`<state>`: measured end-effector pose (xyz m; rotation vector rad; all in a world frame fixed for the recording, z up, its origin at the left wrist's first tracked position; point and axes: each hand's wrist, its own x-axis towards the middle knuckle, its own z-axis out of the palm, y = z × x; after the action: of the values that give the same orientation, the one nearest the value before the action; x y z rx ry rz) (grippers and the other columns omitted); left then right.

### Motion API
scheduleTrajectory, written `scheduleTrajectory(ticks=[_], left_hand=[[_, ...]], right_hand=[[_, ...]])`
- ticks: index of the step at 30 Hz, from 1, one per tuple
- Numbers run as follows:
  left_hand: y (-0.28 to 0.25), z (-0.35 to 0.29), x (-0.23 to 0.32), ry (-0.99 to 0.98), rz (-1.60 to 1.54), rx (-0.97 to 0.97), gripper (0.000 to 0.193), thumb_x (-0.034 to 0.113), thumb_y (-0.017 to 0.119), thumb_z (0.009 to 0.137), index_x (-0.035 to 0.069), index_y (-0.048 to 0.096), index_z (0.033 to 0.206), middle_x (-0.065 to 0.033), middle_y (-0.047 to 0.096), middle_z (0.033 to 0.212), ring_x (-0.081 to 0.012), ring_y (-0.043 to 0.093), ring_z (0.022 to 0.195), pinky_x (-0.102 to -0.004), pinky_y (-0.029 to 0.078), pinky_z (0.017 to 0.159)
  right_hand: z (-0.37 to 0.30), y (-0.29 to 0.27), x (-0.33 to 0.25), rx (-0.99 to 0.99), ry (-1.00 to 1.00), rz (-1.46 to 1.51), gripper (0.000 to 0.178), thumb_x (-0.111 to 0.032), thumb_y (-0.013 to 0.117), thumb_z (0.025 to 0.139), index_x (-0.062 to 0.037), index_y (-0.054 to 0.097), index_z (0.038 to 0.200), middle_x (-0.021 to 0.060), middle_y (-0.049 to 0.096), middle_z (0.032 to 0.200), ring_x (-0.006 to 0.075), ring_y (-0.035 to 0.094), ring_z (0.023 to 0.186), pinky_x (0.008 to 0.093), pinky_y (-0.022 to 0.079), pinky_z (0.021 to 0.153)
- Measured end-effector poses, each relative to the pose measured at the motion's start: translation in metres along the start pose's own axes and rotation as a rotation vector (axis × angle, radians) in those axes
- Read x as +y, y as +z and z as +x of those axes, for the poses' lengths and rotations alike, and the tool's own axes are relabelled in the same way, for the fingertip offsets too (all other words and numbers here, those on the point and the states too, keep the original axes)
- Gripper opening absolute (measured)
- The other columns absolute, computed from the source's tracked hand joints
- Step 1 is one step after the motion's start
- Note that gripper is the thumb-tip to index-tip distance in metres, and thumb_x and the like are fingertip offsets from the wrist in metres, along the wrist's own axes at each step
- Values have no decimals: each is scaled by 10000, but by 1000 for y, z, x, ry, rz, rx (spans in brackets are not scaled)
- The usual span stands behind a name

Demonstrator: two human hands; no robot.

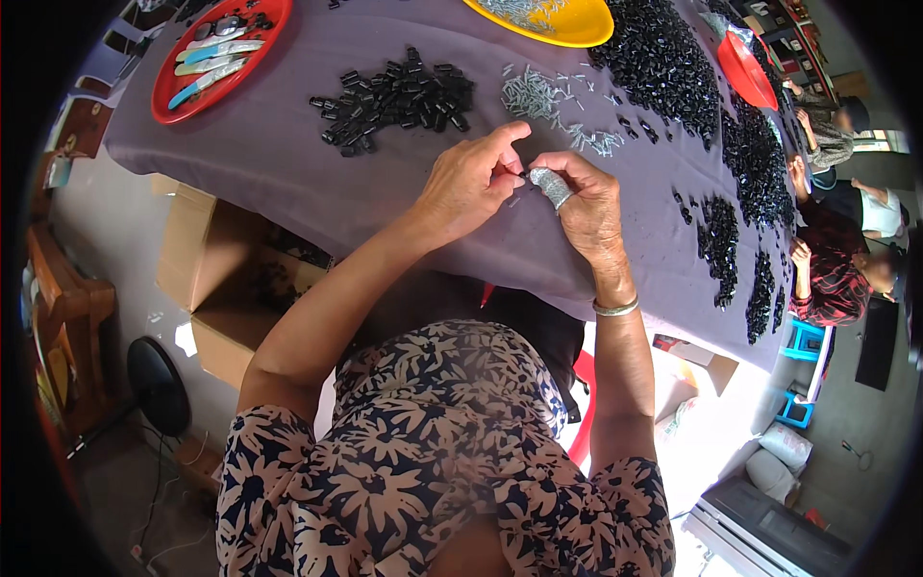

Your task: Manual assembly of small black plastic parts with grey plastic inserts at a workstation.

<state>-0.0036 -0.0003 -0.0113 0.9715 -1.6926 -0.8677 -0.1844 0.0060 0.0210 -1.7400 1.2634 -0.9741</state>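
Note:
My left hand (473, 185) is over the near part of the cloth, its index finger raised. Its thumb and another finger pinch a small black piece (523, 176). Close against it, my right hand (588, 207) has its fingers closed, and the thumb is wrapped in silvery tape (551, 188). Whatever the right fingertips hold is too small to make out. Beyond my left hand lies a heap of short black plastic pieces (399, 101). Past my right hand, thin silver metal pins (532, 93) are scattered.
A red tray (165, 113) with several blue- and white-handled tools stands at the far left. A yellow dish (582, 37) holds more pins. Black pieces (663, 72) spread across the right, near a red bowl (748, 72). Other people (835, 274) sit at the right edge. A cardboard box (187, 250) stands below left.

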Motion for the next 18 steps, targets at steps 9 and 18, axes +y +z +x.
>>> scheduleTrajectory(ticks=[9,18], left_hand=[[0,-2,-6,9,29,-12,587,-34,700,782,87,492,1318,-55,652,875,-181,647,782,-326,520,671],[-3,-3,-3,88,192,11,533,-92,635,769,65,508,1262,-84,636,847,-249,645,764,-357,523,704]], right_hand=[[5,5,-16,15,-168,-368,153,12,709,818,-37,682,960,45,667,799,115,632,711,267,501,656],[1,24,-12,144,-234,-463,95,-9,692,812,-35,675,902,119,673,811,258,660,667,339,513,616]])
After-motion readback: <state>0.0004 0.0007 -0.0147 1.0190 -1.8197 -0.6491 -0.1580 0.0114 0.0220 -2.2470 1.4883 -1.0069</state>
